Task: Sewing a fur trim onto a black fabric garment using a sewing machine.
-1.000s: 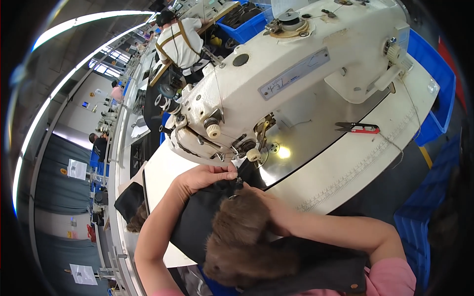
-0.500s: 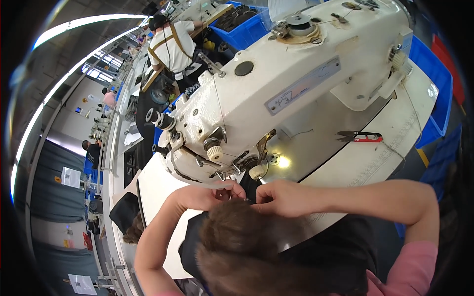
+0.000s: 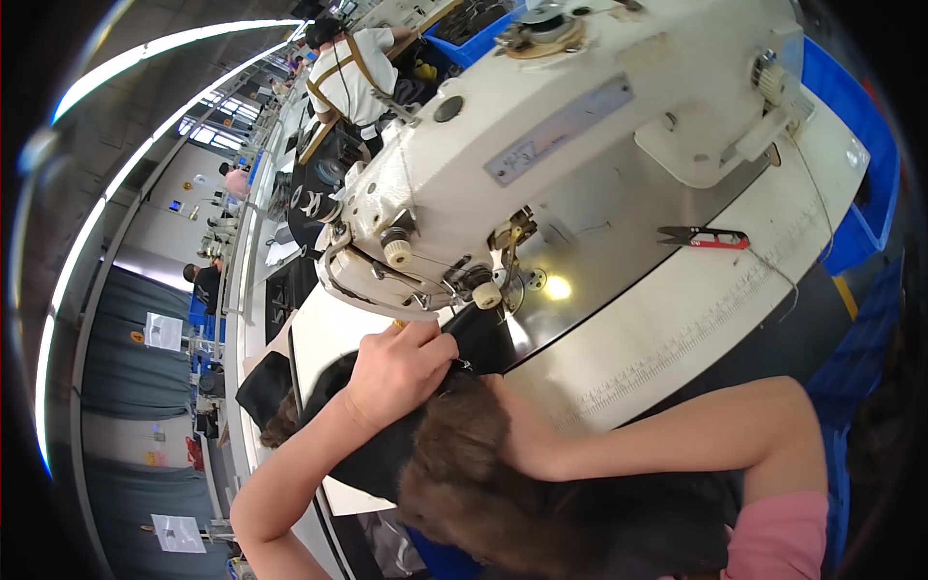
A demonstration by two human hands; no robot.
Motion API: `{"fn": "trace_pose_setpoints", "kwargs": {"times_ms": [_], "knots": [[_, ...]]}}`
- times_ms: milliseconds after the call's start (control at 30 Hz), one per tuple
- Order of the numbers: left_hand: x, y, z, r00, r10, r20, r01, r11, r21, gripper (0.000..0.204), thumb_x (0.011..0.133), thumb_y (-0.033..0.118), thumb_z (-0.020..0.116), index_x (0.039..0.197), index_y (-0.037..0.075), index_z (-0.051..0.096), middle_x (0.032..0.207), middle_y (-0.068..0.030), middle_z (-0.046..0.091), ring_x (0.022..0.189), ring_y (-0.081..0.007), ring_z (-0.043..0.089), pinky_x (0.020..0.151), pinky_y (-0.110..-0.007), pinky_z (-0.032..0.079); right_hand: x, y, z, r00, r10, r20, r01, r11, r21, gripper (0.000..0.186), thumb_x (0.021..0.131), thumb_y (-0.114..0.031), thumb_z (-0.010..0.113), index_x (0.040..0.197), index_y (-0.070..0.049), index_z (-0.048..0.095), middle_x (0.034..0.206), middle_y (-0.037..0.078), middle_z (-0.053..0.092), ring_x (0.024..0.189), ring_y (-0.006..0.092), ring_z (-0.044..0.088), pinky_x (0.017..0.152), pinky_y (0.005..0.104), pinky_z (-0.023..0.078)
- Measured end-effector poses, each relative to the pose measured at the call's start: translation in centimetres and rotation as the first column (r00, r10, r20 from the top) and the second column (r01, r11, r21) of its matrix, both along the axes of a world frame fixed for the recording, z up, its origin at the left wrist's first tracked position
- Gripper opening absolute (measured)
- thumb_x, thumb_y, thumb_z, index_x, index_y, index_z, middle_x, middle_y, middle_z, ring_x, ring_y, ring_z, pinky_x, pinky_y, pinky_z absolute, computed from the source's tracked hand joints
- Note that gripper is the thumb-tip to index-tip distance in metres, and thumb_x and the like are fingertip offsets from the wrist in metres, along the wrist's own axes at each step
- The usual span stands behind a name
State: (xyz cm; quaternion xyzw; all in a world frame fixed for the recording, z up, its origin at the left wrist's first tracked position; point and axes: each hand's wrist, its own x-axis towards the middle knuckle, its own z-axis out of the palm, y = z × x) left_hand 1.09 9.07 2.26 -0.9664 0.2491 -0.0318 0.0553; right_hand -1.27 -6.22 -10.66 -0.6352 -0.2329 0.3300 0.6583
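A white sewing machine [image 3: 425,222] stands over the work, its needle area lit by a small lamp. Below its head, my left hand [image 3: 401,362] is closed with curled fingers on black fabric [image 3: 480,340] that reaches toward the needle area. A small shiny bit shows beside its knuckles; I cannot make out what it is. Brown fur [image 3: 459,440] lies bunched along the black piece, nearer to me. My right hand [image 3: 527,430] presses against the fur's right side, its fingers hidden behind it.
Red-handled thread snips [image 3: 706,238] lie on the machine bed, a thread trailing from them. More black fabric with fur [image 3: 266,391] is at the left. Blue bins [image 3: 860,184] stand at the right. Another person [image 3: 353,77] works at the far left.
My left hand has turned and closed more into a fist over the fabric. The right hand has drawn back toward me, behind the fur. The whole view has shifted slightly.
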Motion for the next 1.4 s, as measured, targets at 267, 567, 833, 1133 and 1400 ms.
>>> {"fn": "trace_pose_setpoints", "kwargs": {"times_ms": [267, 567, 833, 1133, 1400], "knots": [[0.0, -1.2, 1.1, 0.96, 0.083, -0.269, -0.107, 0.991, -0.075, 0.026, 0.074, -0.002, 0.064, 0.098, 0.007, 0.062, 0.091, -0.0077, 0.059, 0.081, -0.03, 0.063, 0.067, -0.04, 0.053, 0.0, 0.7, -0.3, 0.992, 0.022, -0.122, 0.011, 0.964, 0.267, 0.041, 0.089, -0.021, 0.064, 0.113, 0.002, 0.04, 0.105, 0.027, 0.061, 0.104, 0.0444, 0.06, 0.086, 0.0476, 0.047], [-1.4, -1.3, 0.4, 0.977, 0.166, -0.13, -0.156, 0.984, 0.085, 0.045, 0.068, -0.005, 0.066, 0.11, 0.009, 0.071, 0.095, -0.0066, 0.057, 0.077, -0.0235, 0.061, 0.064, -0.035, 0.053, -0.1, 1.4, 0.2, 0.974, -0.055, -0.22, 0.134, 0.924, 0.359, 0.049, 0.089, -0.012, 0.055, 0.134, 0.003, 0.041, 0.117, 0.028, 0.059, 0.11, 0.0435, 0.058, 0.092, 0.047, 0.046], [-1.6, -1.6, -2.0, 0.998, 0.064, 0.015, -0.061, 0.991, -0.12, 0.034, 0.073, -0.004, 0.071, 0.105, 0.007, 0.071, 0.091, -0.0046, 0.064, 0.079, -0.0241, 0.061, 0.069, -0.035, 0.053, 6.5, -3.2, 1.4, 0.955, 0.152, -0.256, -0.147, 0.988, 0.041, 0.04, 0.098, -0.014, 0.05, 0.134, 0.002, 0.05, 0.116, 0.016, 0.062, 0.104, 0.024, 0.062, 0.089, 0.0359, 0.052], [-1.4, -0.5, -2.7, 0.99, 0.138, 0.018, -0.132, 0.975, -0.181, 0.033, 0.068, 0.001, 0.074, 0.099, 0.01, 0.071, 0.089, -0.0034, 0.064, 0.077, -0.0236, 0.062, 0.067, -0.035, 0.052, 7.7, -2.0, 1.3, 0.871, 0.202, -0.448, -0.155, 0.978, 0.141, 0.024, 0.102, -0.017, 0.05, 0.115, 0.001, 0.06, 0.097, 0.006, 0.061, 0.083, 0.0144, 0.06, 0.073, 0.0314, 0.055], [-1.3, -0.4, -2.7, 0.983, 0.166, 0.082, -0.146, 0.967, -0.207, 0.03, 0.069, 0.004, 0.075, 0.098, 0.014, 0.073, 0.09, 0.0003, 0.066, 0.078, -0.0204, 0.062, 0.076, -0.035, 0.047, 8.2, -2.0, 2.0, 0.844, 0.207, -0.494, -0.182, 0.978, 0.1, 0.024, 0.102, -0.019, 0.05, 0.107, 0.002, 0.06, 0.095, 0.006, 0.06, 0.08, 0.0155, 0.061, 0.071, 0.0326, 0.057]]}}
